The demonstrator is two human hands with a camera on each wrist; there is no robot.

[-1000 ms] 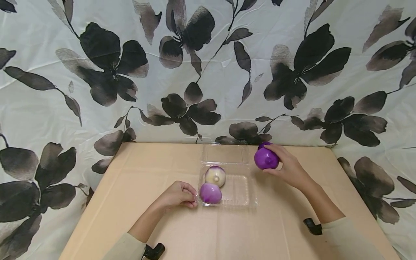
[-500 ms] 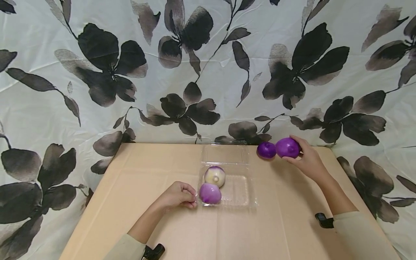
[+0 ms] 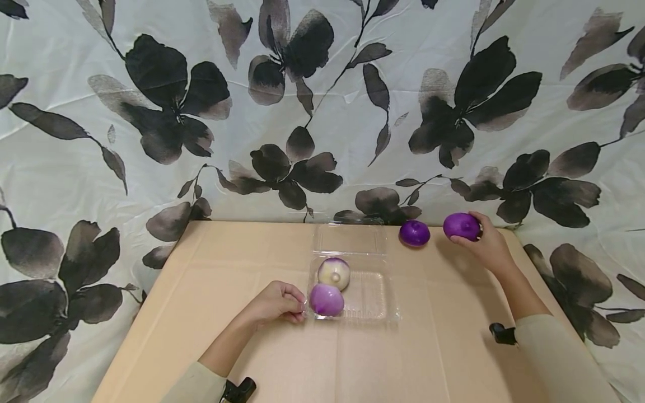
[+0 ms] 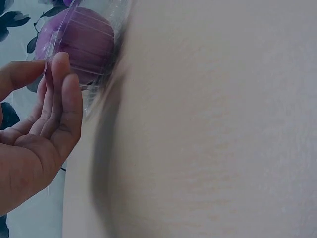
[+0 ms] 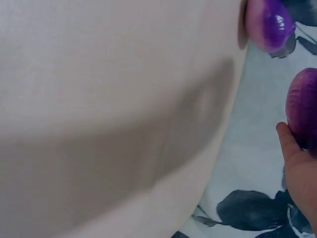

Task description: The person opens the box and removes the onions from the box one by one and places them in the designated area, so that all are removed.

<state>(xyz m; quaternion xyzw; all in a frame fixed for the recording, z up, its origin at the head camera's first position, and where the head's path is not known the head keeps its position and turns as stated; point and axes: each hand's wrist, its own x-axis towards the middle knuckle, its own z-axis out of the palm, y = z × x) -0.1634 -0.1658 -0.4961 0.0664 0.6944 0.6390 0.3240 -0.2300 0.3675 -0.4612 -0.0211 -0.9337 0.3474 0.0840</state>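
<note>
My right hand [image 3: 487, 249] holds a purple onion [image 3: 461, 226] above the far right of the table, with thumb and fingers round it. In the right wrist view only part of this onion [image 5: 303, 106] and the thumb side show. Left of it, a darker purple onion [image 3: 415, 233] rests near the back edge. My left hand [image 3: 278, 302] pinches the left rim of an open clear plastic clamshell box [image 3: 370, 296]; the left wrist view shows thumb and fingertips at that rim. Inside its left half lie a whitish onion [image 3: 332, 272] and a light purple onion [image 3: 326, 300], touching.
The box's clear lid [image 3: 349, 239] lies folded back toward the rear. Everything stands on a tan table [image 3: 242, 252]. A cloth with dark flowers [image 3: 383, 33] hangs behind the back edge and along both sides.
My right hand has carried its purple onion to the right, away from the darker onion, which is now fully visible on the table. My left hand stays at the box rim.
</note>
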